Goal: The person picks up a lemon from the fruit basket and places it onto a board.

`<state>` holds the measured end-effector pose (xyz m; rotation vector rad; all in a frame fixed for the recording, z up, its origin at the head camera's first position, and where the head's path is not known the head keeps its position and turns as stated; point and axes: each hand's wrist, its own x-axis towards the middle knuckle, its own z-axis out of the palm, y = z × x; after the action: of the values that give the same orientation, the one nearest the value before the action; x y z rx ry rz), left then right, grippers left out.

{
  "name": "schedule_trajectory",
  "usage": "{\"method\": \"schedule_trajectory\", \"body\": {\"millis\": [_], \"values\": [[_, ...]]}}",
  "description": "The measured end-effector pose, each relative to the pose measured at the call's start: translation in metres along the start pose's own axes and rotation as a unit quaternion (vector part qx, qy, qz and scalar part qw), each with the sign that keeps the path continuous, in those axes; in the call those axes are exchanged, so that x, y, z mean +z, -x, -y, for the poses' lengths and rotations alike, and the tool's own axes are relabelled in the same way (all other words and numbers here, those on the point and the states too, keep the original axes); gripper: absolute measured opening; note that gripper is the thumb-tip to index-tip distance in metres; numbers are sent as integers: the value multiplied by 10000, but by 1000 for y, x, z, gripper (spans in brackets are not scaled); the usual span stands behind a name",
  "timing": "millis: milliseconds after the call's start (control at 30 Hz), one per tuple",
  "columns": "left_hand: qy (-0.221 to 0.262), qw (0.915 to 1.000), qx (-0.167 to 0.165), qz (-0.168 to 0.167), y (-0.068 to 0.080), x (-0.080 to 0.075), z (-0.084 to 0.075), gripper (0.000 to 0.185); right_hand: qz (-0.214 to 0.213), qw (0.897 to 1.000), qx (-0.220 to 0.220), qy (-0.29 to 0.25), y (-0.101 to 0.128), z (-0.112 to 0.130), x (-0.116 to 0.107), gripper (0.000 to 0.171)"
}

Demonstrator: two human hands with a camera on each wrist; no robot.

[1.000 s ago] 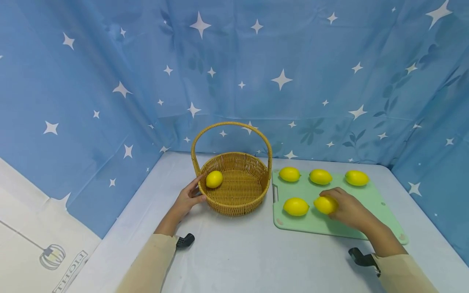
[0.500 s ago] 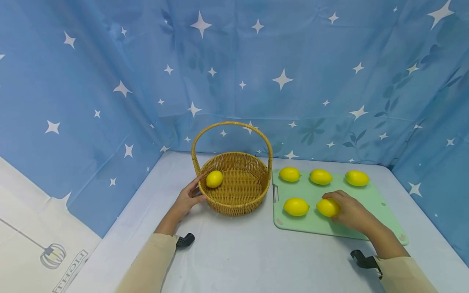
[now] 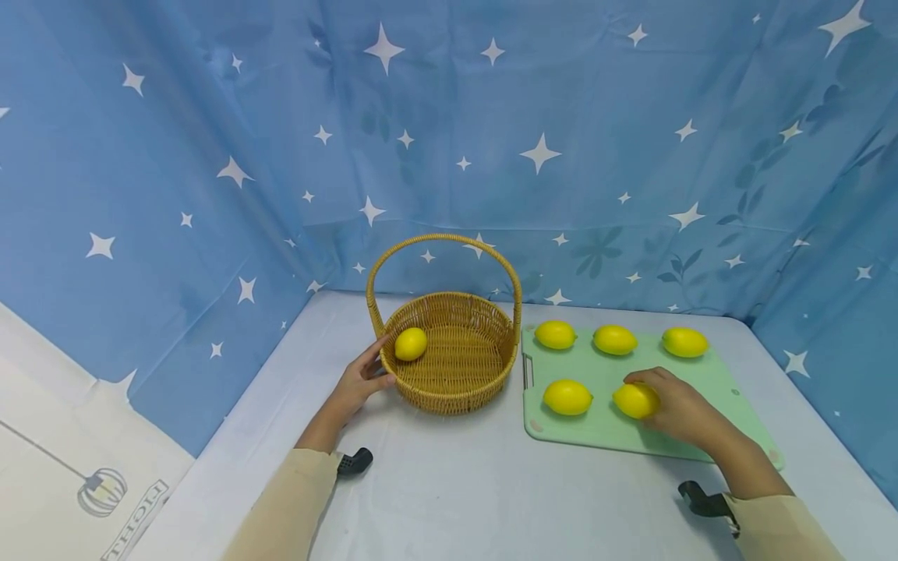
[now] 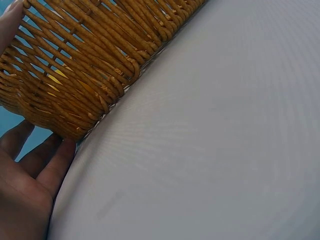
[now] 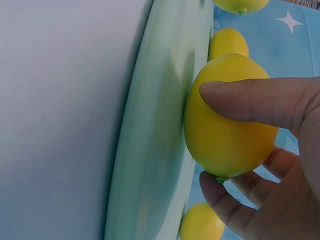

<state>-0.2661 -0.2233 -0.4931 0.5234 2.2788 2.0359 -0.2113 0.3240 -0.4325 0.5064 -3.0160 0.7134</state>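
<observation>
A wicker basket (image 3: 449,393) with a tall handle stands on the white table and holds one lemon (image 3: 410,344). My left hand (image 3: 361,382) rests against its left wall with the fingers fairly straight; the left wrist view shows those fingers (image 4: 35,165) touching the basket (image 4: 90,65) at its base. To the right lies a green cutting board (image 3: 708,389). My right hand (image 3: 659,397) grips a lemon (image 3: 634,400) in the board's front row. In the right wrist view the thumb (image 5: 260,102) and fingers curl round that lemon (image 5: 225,140), which sits against the board (image 5: 155,140).
Loose lemons lie on the board: three at the back (image 3: 555,334) (image 3: 614,340) (image 3: 684,342) and one at the front left (image 3: 567,396). Blue star-printed cloth (image 3: 491,140) walls the table at the back and both sides.
My right hand and the lemon it grips have shifted slightly right and toward me on the board. The left hand and basket have not moved.
</observation>
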Motion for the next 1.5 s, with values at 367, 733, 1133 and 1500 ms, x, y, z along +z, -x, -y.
{"method": "schedule_trajectory", "body": {"millis": [367,733,1133,1500], "values": [[-51,10000,27,46,1,0,-2,81,131,9998,91,-79,2,-1,0,63],[-23,10000,-59,40,3,1,-3,79,281,9992,274,-3,1,2,-5,68],[35,9997,-158,182,3,0,-14,80,309,9994,177,-5,-3,1,-1,63],[198,9994,-72,258,10,6,-35,77,343,9991,174,181,-3,7,-3,67]]}}
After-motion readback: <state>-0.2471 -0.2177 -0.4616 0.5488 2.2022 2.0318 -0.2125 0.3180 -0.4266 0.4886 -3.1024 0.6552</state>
